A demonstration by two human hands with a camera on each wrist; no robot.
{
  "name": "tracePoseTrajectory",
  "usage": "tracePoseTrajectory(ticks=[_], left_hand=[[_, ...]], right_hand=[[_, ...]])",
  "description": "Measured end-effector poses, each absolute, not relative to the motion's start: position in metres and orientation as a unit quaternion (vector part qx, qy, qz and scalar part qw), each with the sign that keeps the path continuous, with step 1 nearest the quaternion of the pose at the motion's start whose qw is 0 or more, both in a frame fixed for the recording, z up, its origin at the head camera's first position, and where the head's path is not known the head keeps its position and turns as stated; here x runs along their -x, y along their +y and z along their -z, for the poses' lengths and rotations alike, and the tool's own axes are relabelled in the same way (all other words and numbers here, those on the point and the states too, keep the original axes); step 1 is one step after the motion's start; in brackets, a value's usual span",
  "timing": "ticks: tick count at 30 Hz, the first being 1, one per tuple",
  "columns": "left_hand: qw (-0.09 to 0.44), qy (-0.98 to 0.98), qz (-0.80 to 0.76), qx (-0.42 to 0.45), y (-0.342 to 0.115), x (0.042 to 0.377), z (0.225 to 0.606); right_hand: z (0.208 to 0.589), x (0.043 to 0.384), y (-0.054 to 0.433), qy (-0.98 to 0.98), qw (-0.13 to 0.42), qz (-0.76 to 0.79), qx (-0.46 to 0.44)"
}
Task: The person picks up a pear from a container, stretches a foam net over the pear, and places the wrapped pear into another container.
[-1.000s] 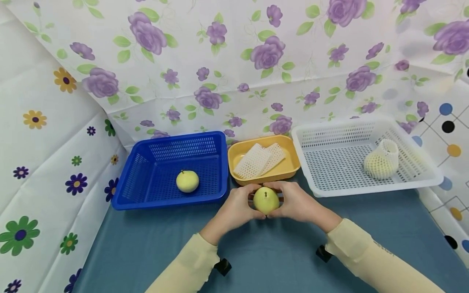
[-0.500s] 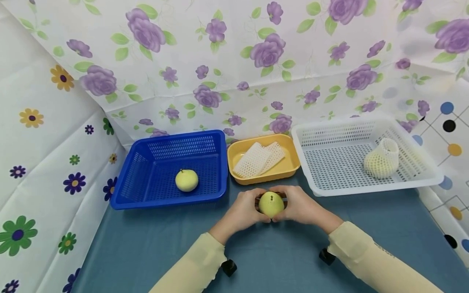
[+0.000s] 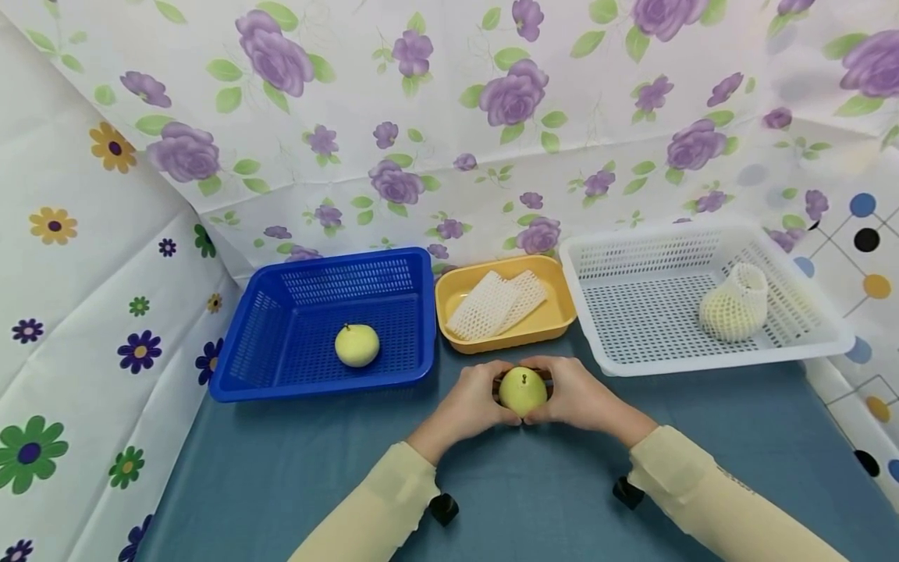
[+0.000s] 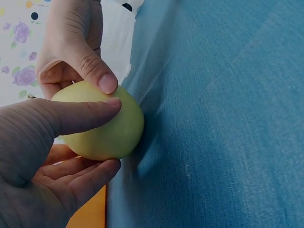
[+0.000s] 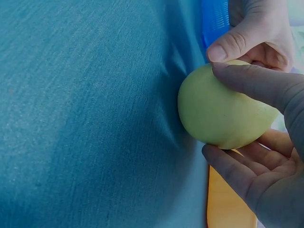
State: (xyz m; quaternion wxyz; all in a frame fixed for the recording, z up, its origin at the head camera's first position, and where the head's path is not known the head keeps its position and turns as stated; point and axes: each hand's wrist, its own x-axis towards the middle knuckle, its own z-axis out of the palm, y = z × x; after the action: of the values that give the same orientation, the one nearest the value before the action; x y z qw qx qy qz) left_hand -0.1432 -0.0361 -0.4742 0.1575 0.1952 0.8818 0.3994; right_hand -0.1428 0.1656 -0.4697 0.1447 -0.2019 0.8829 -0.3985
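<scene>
Between both hands, in front of the yellow tray, is a yellow-green pear (image 3: 523, 393) with its stem up. My left hand (image 3: 473, 402) grips its left side, thumb in front and fingers behind. From the other side my right hand (image 3: 577, 396) grips it the same way, and the thumb tips nearly meet. In the left wrist view the pear (image 4: 111, 135) sits at or very close to the cloth; contact is hard to tell. The right wrist view shows the pear (image 5: 218, 107) with both thumbs on it.
A blue basket (image 3: 232, 343) at the left holds another pear (image 3: 357, 346). The yellow tray (image 3: 509, 342) holds white foam net sleeves (image 3: 485, 306). In the white basket (image 3: 611, 343) at the right lies a pear in a foam net (image 3: 733, 306). Blue-green cloth (image 3: 316, 460) covers the table.
Both hands have brought the pear slightly toward me and to the right, away from the yellow tray. Over the last half second they have hardly moved. The camera view has shifted a little.
</scene>
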Motion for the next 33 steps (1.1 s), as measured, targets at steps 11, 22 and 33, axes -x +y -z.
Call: tracePoseTrajectory(ticks=[11,22,33], left_hand=[[0.177,0.872,-0.421,-0.178,-0.0391,0.1476,0.4751],[0.202,0.862,-0.434,-0.170,-0.0390,0.1495,0.4766],[0.239,0.834,-0.468,-0.168,-0.0443,0.1460,0.4751]], right_hand=[[0.4742,0.1481,0.1655,0.885,0.151,0.389,0.207],[0.4731,0.1468,0.1658,0.888,0.159,0.378,0.208],[0.4714,0.1451,0.1671,0.883,0.164,0.385,0.211]])
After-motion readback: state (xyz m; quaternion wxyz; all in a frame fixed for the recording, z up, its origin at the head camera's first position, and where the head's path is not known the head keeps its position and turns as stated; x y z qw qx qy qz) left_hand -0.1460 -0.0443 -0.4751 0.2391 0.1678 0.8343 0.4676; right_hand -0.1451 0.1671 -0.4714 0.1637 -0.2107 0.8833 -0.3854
